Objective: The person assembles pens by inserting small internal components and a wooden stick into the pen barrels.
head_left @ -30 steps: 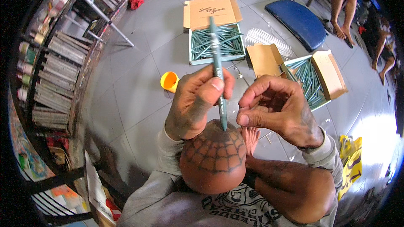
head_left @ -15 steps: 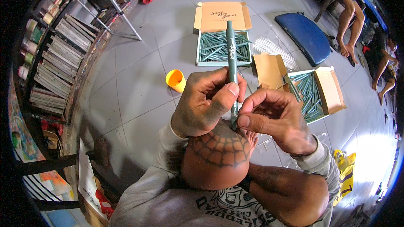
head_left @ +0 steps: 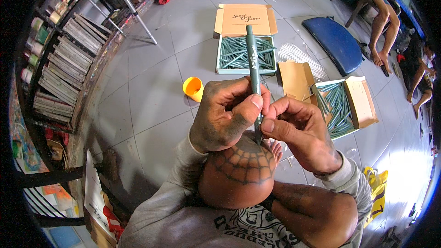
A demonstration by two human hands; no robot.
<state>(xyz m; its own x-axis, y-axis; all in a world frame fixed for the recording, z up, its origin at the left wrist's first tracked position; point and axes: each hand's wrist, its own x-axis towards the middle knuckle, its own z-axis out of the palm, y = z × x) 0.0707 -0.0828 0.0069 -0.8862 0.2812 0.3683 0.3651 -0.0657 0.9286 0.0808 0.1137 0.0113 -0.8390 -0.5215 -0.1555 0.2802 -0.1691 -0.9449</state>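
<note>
Head view: the left hand [head_left: 225, 117] is closed around a dark green stick [head_left: 253, 76], held upright above the person's knee [head_left: 239, 174]. The right hand [head_left: 298, 131] pinches its lower end between thumb and fingertips — apparently working on it. One open box [head_left: 245, 53] on the floor holds many green sticks, and a second box [head_left: 342, 103] is also well filled, so plenty seem to remain.
</note>
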